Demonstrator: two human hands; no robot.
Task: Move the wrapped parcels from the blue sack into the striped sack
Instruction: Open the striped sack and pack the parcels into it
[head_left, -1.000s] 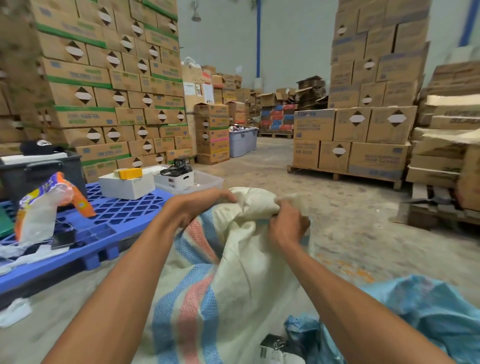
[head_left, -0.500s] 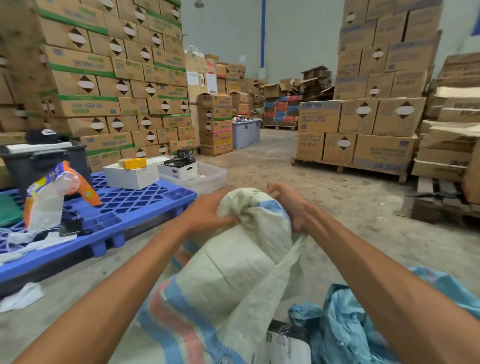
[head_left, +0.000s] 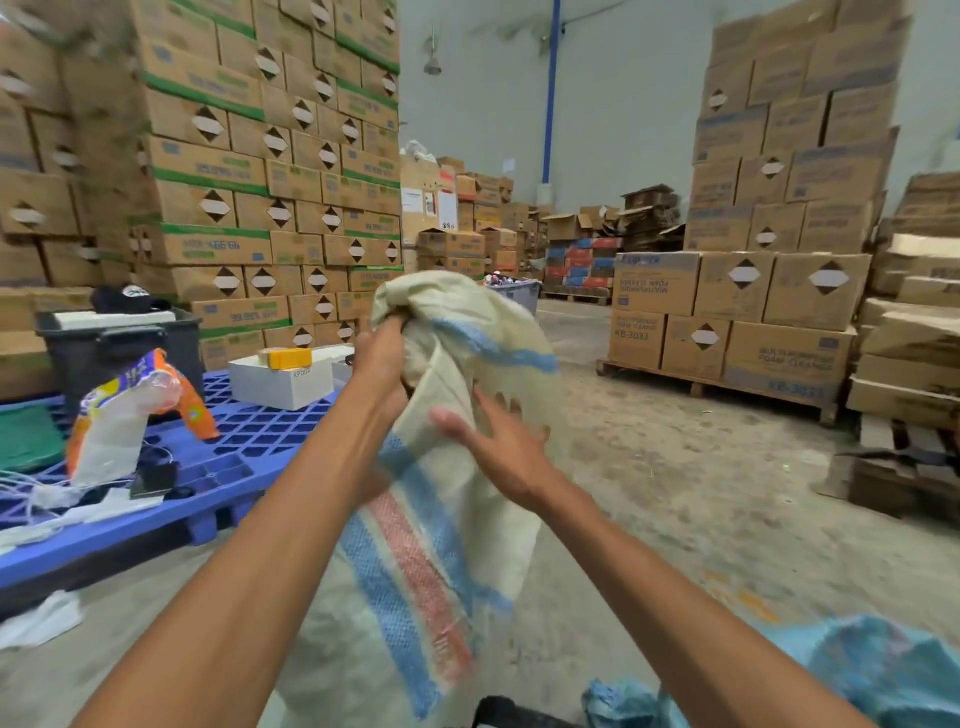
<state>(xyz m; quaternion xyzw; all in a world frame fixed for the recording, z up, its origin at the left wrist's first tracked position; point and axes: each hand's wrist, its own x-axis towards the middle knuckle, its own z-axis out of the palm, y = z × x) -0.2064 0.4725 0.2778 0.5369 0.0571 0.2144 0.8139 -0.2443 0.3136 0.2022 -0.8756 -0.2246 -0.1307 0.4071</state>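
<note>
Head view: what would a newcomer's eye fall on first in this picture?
First, the striped sack held up in the centre: the left hand grips its bunched top, and the right hand, fingers spread, is at its side. Behind stand tall walls of cardboard boxes on both sides. The blue sack lies crumpled at the lower right.

cream striped sack (head_left: 441, 519) with blue and red bands, held up crumpled, blue sack (head_left: 857, 670) slumped on floor bottom right

The left forearm (head_left: 291, 509) and right forearm (head_left: 649, 561) are showing bare along their whole visible length; the 2 hands, left hand (head_left: 382, 364) and right hand (head_left: 498, 449), are showing bare too.
</note>
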